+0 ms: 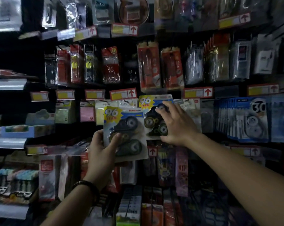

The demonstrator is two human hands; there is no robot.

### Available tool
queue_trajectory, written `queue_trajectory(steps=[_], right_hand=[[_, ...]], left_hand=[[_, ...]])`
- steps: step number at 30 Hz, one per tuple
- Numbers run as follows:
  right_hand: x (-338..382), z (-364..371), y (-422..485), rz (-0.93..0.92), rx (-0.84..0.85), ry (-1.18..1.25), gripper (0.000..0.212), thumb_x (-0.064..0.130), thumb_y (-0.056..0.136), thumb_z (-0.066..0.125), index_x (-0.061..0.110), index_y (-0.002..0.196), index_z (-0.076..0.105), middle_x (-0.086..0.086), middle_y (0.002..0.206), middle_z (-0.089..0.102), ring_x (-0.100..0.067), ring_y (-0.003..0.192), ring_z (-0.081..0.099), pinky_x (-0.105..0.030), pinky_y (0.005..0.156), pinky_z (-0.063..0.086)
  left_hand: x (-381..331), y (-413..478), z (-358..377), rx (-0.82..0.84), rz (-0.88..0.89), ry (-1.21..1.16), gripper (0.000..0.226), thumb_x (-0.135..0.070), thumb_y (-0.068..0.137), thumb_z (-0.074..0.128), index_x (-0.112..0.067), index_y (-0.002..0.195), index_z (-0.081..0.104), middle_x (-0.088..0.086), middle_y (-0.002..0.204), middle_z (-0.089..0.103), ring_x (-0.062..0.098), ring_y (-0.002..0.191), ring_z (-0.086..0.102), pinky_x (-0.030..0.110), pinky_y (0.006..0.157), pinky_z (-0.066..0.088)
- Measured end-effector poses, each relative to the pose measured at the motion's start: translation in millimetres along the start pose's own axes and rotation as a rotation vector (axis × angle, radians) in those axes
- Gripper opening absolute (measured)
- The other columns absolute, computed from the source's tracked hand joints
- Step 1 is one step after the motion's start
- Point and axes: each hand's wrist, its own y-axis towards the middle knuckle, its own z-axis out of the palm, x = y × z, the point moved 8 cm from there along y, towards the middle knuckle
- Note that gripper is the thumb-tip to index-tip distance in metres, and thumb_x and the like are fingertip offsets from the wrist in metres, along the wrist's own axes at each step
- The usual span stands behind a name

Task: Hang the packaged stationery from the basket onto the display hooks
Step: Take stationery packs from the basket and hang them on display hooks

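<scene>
Two blister packs of correction tape, each marked "96" on a yellow and blue card, are in front of the display wall. My left hand (103, 147) grips the lower left of the nearer pack (126, 128), thumb across its front. My right hand (174, 124) has its fingers spread and curled over the second pack (150, 111), which is up against the display at the middle row, just under a red price tag. The hook behind that pack is hidden. No basket is in view.
Rows of hanging stationery packs fill the wall above, below and to both sides. Blue tape packs marked "30" (245, 118) hang at the right. Red and yellow price tags (123, 93) line each rail. Shelves with boxed goods (15, 131) jut out at the left.
</scene>
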Motion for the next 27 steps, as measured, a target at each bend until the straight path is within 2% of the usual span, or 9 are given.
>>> queue_trajectory(steps=[7, 10, 14, 18, 21, 27], right_hand=[[-3.0, -1.9, 5.4, 0.009, 0.008, -0.021, 0.11, 0.056, 0.062, 0.086, 0.021, 0.155, 0.039, -0.011, 0.159, 0.027, -0.036, 0.144, 0.034, -0.052, 0.106, 0.048], [-3.8, -3.0, 3.2, -0.005, 0.008, -0.018, 0.111, 0.059, 0.061, 0.084, 0.022, 0.155, 0.041, -0.011, 0.158, 0.029, -0.035, 0.143, 0.034, -0.052, 0.104, 0.049], [-3.4, -5.0, 5.8, -0.017, 0.024, -0.008, 0.112, 0.063, 0.062, 0.083, 0.023, 0.157, 0.04, -0.009, 0.159, 0.029, -0.033, 0.144, 0.032, -0.051, 0.105, 0.048], [-6.7, -1.6, 11.4, 0.017, 0.057, 0.023, 0.112, 0.063, 0.062, 0.082, 0.025, 0.158, 0.039, -0.005, 0.158, 0.029, -0.03, 0.143, 0.033, -0.05, 0.107, 0.048], [-7.7, 5.7, 16.8, 0.024, 0.089, -0.012, 0.112, 0.063, 0.062, 0.081, 0.026, 0.158, 0.037, -0.004, 0.156, 0.03, -0.028, 0.142, 0.031, -0.049, 0.108, 0.046], [-7.1, 26.6, 24.2, 0.054, 0.11, -0.06, 0.112, 0.056, 0.068, 0.087, 0.023, 0.16, 0.031, -0.01, 0.16, 0.025, -0.032, 0.145, 0.026, -0.05, 0.11, 0.046]], left_hand=[[2.9, 4.6, 0.8, 0.006, -0.003, -0.023, 0.026, -0.021, 0.099, 0.073, -0.018, 0.122, 0.062, 0.01, 0.117, 0.075, 0.035, 0.108, 0.076, 0.071, 0.075, 0.062], [8.8, 5.5, 0.1, 0.021, -0.015, -0.029, 0.025, -0.025, 0.098, 0.075, -0.022, 0.119, 0.063, 0.006, 0.11, 0.078, 0.032, 0.101, 0.079, 0.068, 0.065, 0.063], [16.1, 6.0, 4.1, 0.032, -0.035, -0.046, 0.026, -0.026, 0.098, 0.076, -0.022, 0.12, 0.062, 0.008, 0.115, 0.076, 0.03, 0.098, 0.08, 0.07, 0.061, 0.062], [17.0, 5.0, 10.5, 0.101, -0.041, -0.062, 0.026, -0.027, 0.098, 0.075, -0.023, 0.121, 0.061, -0.003, 0.106, 0.078, 0.022, 0.093, 0.081, 0.058, 0.058, 0.065], [17.2, 5.8, 12.9, 0.147, -0.049, -0.065, 0.027, -0.028, 0.098, 0.073, -0.024, 0.122, 0.06, -0.009, 0.105, 0.078, 0.019, 0.092, 0.081, 0.055, 0.056, 0.064], [30.2, 12.4, 18.7, 0.151, -0.08, -0.065, 0.021, -0.03, 0.099, 0.074, -0.026, 0.116, 0.063, -0.004, 0.104, 0.079, 0.028, 0.089, 0.082, 0.056, 0.056, 0.063]])
